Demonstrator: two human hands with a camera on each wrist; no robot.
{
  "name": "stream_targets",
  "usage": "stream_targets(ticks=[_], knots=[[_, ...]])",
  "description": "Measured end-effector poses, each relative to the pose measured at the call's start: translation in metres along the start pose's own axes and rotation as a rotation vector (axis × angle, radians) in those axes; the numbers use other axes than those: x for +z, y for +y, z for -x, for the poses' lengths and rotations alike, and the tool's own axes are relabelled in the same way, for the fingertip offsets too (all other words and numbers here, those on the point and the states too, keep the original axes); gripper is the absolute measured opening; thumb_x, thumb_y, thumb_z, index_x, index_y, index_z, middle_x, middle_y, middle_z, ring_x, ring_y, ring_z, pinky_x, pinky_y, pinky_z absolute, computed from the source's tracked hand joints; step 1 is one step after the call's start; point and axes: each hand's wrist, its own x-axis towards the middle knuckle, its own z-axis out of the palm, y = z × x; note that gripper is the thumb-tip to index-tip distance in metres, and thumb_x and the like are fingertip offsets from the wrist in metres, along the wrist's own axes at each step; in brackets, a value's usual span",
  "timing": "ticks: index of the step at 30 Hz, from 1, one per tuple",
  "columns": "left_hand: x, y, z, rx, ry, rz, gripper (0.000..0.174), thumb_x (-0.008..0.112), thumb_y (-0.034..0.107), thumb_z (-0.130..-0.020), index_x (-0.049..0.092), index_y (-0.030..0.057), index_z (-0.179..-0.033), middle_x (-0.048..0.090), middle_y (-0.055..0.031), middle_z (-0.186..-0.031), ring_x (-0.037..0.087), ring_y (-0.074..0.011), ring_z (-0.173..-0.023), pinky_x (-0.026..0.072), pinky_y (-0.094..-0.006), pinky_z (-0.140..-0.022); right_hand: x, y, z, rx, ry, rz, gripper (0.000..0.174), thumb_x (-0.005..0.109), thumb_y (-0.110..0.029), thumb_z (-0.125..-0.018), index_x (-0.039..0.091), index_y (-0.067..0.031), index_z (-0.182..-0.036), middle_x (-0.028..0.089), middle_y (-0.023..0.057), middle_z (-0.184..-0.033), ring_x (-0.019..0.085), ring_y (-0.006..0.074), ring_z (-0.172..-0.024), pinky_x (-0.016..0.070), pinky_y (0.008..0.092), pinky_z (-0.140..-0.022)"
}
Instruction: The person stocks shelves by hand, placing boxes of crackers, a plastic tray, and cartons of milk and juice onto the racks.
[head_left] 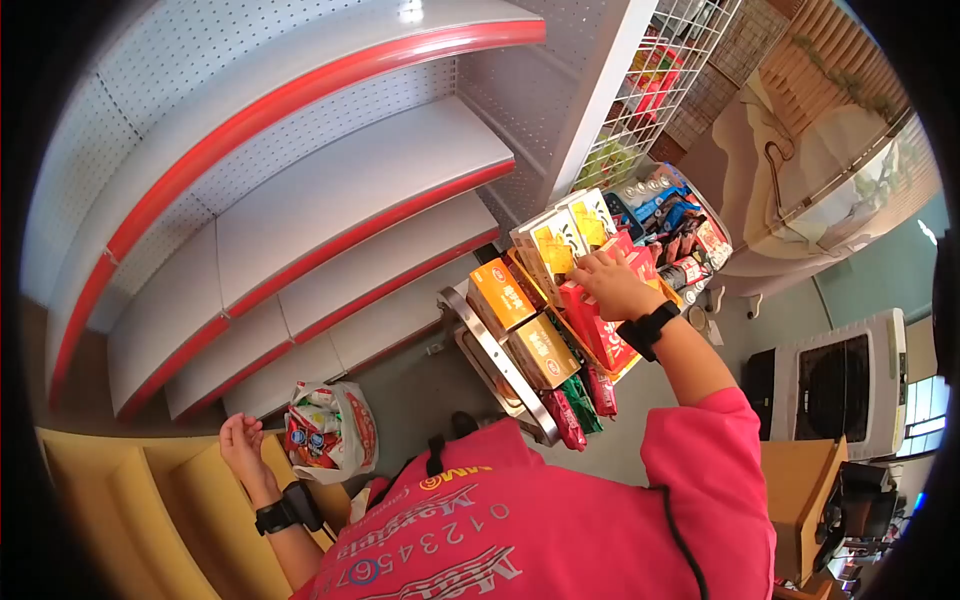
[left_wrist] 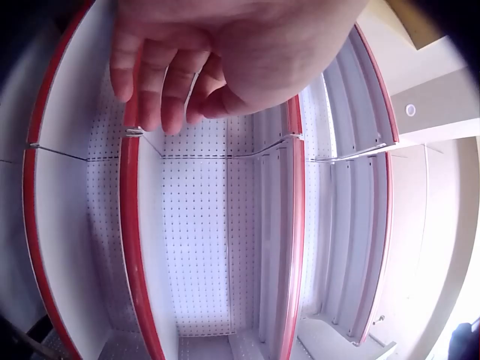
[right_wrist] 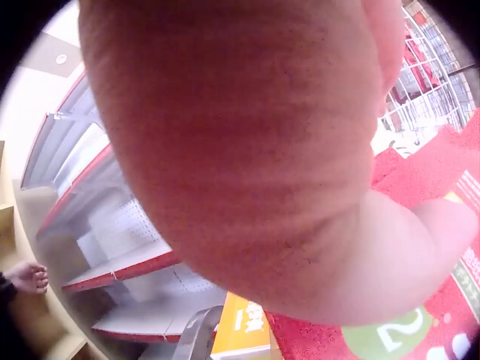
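Bright light bleaches the left-wrist view's right side; glare spots the upper shelf [head_left: 310, 55]; fisheye curvature and dark corners mark every view.

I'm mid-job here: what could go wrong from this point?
The person's right hand is on glossy red printed packages, close beside white-and-yellow cardboard cartons; pulling one out might drag neighbours along.

The long crimson wrapped pack lies near the end of the curved silver metal rail and could get knocked loose.

The filled white plastic bag sits on the grey floor near the person; a step might catch it.
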Motion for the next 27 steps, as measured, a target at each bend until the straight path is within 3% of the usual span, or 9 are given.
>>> stream_targets(ticks=[2, 6, 12, 15, 17, 20, 23, 25, 27], knots=[[0.001, 0.0, 0.003, 0.006, 0.024, 0.01, 0.016, 0.054, 0.022, -0.089, 0.058, 0.0087, -0.096, 0.06, -0.0019, -0.082, 0.058, -0.0111, -0.072, 0.0462, -0.0223, -0.064, -0.003, 0.002, 0.003, -0.05, 0.062, 0.079, 0.046, 0.064, -0.01, -0.064, 0.05, -0.0101, -0.108, 0.051, 0.0079, -0.11, 0.043, 0.0275, -0.113, 0.023, 0.0569, -0.102], [0.0, 0.008, 0.001, 0.03, 0.047, -0.028, 0.016, 0.054, 0.022, -0.089, 0.058, 0.0088, -0.096, 0.06, -0.002, -0.082, 0.058, -0.0109, -0.071, 0.0462, -0.0222, -0.064, -0.01, -0.001, 0.008, -0.099, 0.055, 0.047, 0.043, 0.062, -0.007, -0.064, 0.05, -0.0068, -0.105, 0.052, 0.0086, -0.107, 0.044, 0.0277, -0.111, 0.0253, 0.0552, -0.101], [0.01, 0.008, 0.007, 0.015, 0.017, -0.003, 0.015, 0.054, 0.022, -0.089, 0.058, 0.0096, -0.095, 0.06, -0.0018, -0.082, 0.057, -0.0106, -0.072, 0.0457, -0.0215, -0.065, -0.054, -0.005, 0.03, -0.094, 0.179, -0.039, 0.045, 0.058, 0.003, -0.058, 0.049, -0.0039, -0.102, 0.052, 0.0128, -0.103, 0.045, 0.0321, -0.105, 0.0344, 0.0406, -0.092], [0.018, 0.014, 0.011, 0.023, 0.02, 0.044, 0.012, 0.054, 0.018, -0.088, 0.057, 0.0076, -0.093, 0.06, -0.0033, -0.08, 0.059, -0.0112, -0.07, 0.0451, -0.0208, -0.063, -0.094, -0.007, 0.036, -0.074, 0.203, -0.123, 0.041, 0.059, 0.001, -0.06, 0.049, -0.0034, -0.1, 0.052, 0.0145, -0.101, 0.046, 0.0328, -0.101, 0.037, 0.0398, -0.086], [0.02, 0.015, 0.012, 0.029, -0.004, 0.045, 0.011, 0.054, 0.017, -0.089, 0.057, 0.0075, -0.093, 0.06, -0.0035, -0.081, 0.059, -0.0119, -0.071, 0.0454, -0.0206, -0.063, -0.107, -0.003, 0.033, -0.176, 0.403, -0.287, 0.044, 0.061, 0.001, -0.056, 0.048, -0.0025, -0.098, 0.051, 0.0168, -0.092, 0.047, 0.0357, -0.094, 0.0391, 0.0391, -0.083], [0.027, 0.018, 0.014, 0.022, -0.046, 0.03, 0.011, 0.053, 0.017, -0.089, 0.057, 0.0071, -0.094, 0.06, -0.0043, -0.082, 0.059, -0.0124, -0.072, 0.046, -0.0213, -0.064, -0.127, -0.015, 0.027, -0.13, 0.444, -0.451, 0.048, 0.063, 0.003, -0.056, 0.047, -0.0029, -0.102, 0.052, 0.0128, -0.091, 0.051, 0.0281, -0.094, 0.0408, 0.0349, -0.082], [0.05, 0.026, 0.025, -0.006, -0.135, -0.013, 0.014, 0.053, 0.017, -0.089, 0.056, 0.0065, -0.098, 0.06, -0.0053, -0.084, 0.058, -0.0124, -0.073, 0.0465, -0.0227, -0.066, -0.126, -0.039, 0.0, -0.149, 0.434, -1.095, 0.06, 0.065, 0.007, -0.056, 0.043, -0.0057, -0.11, 0.051, 0.001, -0.095, 0.05, 0.013, -0.091, 0.0422, 0.0267, -0.081], [0.068, 0.03, 0.035, 0.057, -0.292, -0.035, 0.021, 0.052, 0.02, -0.09, 0.053, 0.0057, -0.104, 0.06, -0.0062, -0.089, 0.058, -0.0123, -0.076, 0.0467, -0.0234, -0.067, -0.1, -0.051, -0.033, -0.086, 0.369, -1.375, 0.066, 0.062, 0.01, -0.054, 0.042, -0.0048, -0.115, 0.053, 0.0016, -0.101, 0.052, 0.0146, -0.094, 0.0432, 0.0271, -0.083], [0.088, 0.039, 0.044, 0.096, -0.424, -0.032, 0.029, 0.051, 0.025, -0.091, 0.051, 0.0053, -0.112, 0.06, -0.0078, -0.097, 0.058, -0.0129, -0.082, 0.0467, -0.0242, -0.069, -0.094, -0.094, -0.059, -0.202, 0.406, -1.743, 0.07, 0.059, 0.012, -0.053, 0.041, -0.004, -0.118, 0.055, 0.0038, -0.105, 0.053, 0.0158, -0.099, 0.0444, 0.028, -0.083]])
